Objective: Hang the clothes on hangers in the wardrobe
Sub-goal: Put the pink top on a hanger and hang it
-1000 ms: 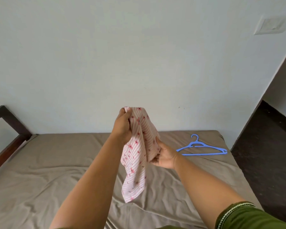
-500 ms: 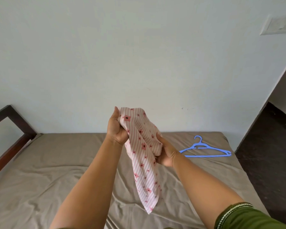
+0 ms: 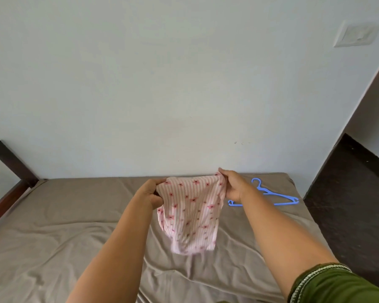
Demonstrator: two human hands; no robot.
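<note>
1. Wrinkled brown bed sheet (image 3: 53, 237) covers the mattress from the near edge out to the wall, with wide bare stretches to the left.
2. Both hands hold a pink striped garment (image 3: 190, 213) spread above the bed's middle: left hand (image 3: 150, 194) grips its top left corner, right hand (image 3: 234, 185) pinches the top right.
3. Its top edge runs left to right; the rest hangs down.
4. Blue hanger (image 3: 271, 194) lies flat near the bed's far right corner, hook toward the pale wall (image 3: 162, 84).
5. Dark floor (image 3: 354, 204) borders the bed's right edge.
</note>
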